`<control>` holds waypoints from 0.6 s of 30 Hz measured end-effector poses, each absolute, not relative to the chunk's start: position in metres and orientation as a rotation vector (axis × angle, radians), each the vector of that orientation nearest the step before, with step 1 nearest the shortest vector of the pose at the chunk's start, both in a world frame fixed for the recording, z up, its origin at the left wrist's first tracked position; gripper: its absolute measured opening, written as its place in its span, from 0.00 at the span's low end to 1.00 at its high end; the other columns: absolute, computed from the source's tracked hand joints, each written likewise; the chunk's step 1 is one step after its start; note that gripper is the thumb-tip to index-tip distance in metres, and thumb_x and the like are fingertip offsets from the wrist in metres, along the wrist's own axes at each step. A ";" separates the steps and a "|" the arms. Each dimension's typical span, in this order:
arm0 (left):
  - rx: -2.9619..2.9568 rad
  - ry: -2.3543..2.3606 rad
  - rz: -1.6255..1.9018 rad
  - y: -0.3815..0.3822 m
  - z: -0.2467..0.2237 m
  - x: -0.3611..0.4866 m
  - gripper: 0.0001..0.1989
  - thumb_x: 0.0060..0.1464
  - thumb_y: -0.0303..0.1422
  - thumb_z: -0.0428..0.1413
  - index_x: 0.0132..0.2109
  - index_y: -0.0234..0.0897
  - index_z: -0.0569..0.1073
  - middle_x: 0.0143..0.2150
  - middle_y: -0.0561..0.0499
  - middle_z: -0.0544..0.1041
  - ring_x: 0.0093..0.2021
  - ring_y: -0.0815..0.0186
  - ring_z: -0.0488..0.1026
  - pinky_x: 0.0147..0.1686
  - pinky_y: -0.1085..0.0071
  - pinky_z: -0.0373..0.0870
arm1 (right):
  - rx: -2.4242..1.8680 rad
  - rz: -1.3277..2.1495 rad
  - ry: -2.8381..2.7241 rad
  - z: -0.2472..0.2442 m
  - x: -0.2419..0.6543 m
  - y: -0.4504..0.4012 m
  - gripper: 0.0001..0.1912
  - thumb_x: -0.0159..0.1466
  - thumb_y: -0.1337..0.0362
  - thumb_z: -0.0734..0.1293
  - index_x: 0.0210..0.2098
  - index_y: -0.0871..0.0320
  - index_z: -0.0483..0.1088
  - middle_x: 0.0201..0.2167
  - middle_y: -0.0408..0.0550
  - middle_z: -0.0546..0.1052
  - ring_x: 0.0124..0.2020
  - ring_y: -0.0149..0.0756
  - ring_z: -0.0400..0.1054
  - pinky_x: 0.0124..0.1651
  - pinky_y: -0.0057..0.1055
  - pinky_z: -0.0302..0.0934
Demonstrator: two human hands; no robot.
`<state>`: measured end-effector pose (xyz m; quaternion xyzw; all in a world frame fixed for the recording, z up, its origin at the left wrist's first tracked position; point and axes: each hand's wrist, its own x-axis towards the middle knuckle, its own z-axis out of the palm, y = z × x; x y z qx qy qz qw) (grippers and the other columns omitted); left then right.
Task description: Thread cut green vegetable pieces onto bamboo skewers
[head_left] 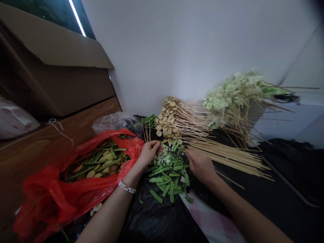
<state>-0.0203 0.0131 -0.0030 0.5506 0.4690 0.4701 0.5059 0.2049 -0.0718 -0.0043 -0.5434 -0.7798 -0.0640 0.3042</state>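
Note:
My left hand [151,152], a beaded bracelet on its wrist, is closed with thumb and fingers pinched together. It is at the far left edge of a heap of cut green bean pieces [167,180]; whatever lies between its fingertips is too small to make out. Across the heap, my right hand [201,166] has its fingers curled closed beside loose bamboo skewers [233,160]. What it grips is hidden. Pale small scraps [164,155] are mixed into the beans between both hands. Just beyond lie stacked skewers of potato slices [167,118].
A red plastic bag [101,194] holding potato slices and long green pieces stands open at left. Skewered cabbage leaves [235,89] pile up at back right against the white wall [187,50]. A cardboard box [68,84] is at back left. Black plastic [157,226] lies under the beans.

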 end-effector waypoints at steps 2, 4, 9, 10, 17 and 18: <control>1.150 1.068 1.156 0.011 0.002 -0.019 0.14 0.50 0.40 0.60 0.33 0.29 0.76 0.25 0.50 0.77 0.22 0.73 0.70 0.23 0.78 0.64 | -1.449 -0.163 -2.093 -0.004 0.203 -0.073 0.15 0.69 0.65 0.54 0.44 0.56 0.72 0.38 0.49 0.78 0.39 0.33 0.71 0.42 0.25 0.59; 1.007 1.007 1.134 0.008 0.008 -0.017 0.14 0.50 0.38 0.61 0.32 0.28 0.76 0.25 0.49 0.77 0.22 0.75 0.69 0.22 0.80 0.64 | -1.469 -0.155 -2.125 -0.003 0.202 -0.074 0.15 0.68 0.66 0.54 0.43 0.56 0.72 0.38 0.49 0.78 0.40 0.33 0.71 0.42 0.26 0.59; 0.849 0.937 1.056 -0.002 0.016 -0.013 0.10 0.51 0.33 0.62 0.35 0.28 0.77 0.31 0.46 0.78 0.25 0.75 0.71 0.25 0.82 0.67 | -1.504 -0.135 -2.164 -0.001 0.201 -0.075 0.15 0.68 0.67 0.54 0.43 0.56 0.72 0.37 0.48 0.78 0.40 0.33 0.71 0.41 0.25 0.59; 0.853 0.934 1.048 -0.003 0.016 -0.013 0.10 0.50 0.33 0.62 0.35 0.28 0.78 0.32 0.46 0.78 0.26 0.75 0.72 0.25 0.82 0.67 | -1.509 -0.131 -2.166 -0.001 0.201 -0.075 0.15 0.68 0.67 0.54 0.42 0.56 0.72 0.37 0.48 0.78 0.40 0.33 0.71 0.41 0.25 0.58; 0.879 0.907 1.067 -0.002 0.011 -0.014 0.16 0.38 0.35 0.69 0.35 0.31 0.79 0.31 0.50 0.78 0.28 0.75 0.71 0.28 0.81 0.66 | -1.517 -0.112 -2.169 -0.001 0.201 -0.074 0.15 0.68 0.67 0.54 0.42 0.56 0.71 0.37 0.48 0.77 0.40 0.33 0.70 0.42 0.25 0.58; 0.876 0.904 1.070 -0.002 0.011 -0.013 0.17 0.36 0.34 0.70 0.35 0.31 0.79 0.30 0.50 0.77 0.28 0.75 0.71 0.29 0.81 0.66 | -1.520 -0.113 -2.169 -0.001 0.201 -0.074 0.15 0.68 0.67 0.54 0.42 0.56 0.71 0.37 0.48 0.77 0.40 0.33 0.70 0.42 0.25 0.58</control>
